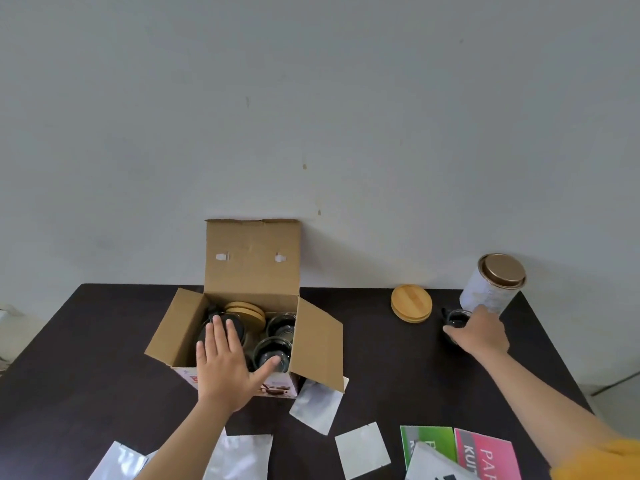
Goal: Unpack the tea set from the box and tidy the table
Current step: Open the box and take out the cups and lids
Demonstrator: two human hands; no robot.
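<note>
Your table (374, 368) is dark, and its far edge runs along the wall; the right edge slants down past your right forearm, close to the tin (493, 284) that stands tilted at the far right corner. The widest bare stretch lies between the cardboard box (194, 327) and the wooden lid (411, 303), and another sits at the far left of the box. The near edge is crowded: silver pouches (317, 405) lie just beside the box's near right corner, more pouches and a white square packet (362, 450) sit nearer you, and a green card (427, 441) and pink card (485, 452) lie near right.

The box stands open, its back flap upright against the wall and its side flaps spread left and right. Inside you can see two wooden lids stacked (244, 311), a dark teapot-like piece under your hand, and glass cups (281, 325) on the right side.

Your left hand (223, 367) reaches over the box with fingers (218, 336) straight and spread apart, holding nothing; the thumb lies by the nearest glass cup.

Your right hand (481, 334) rests on a small dark glass cup (456, 318) just beside the tin, fingers curled round it.
</note>
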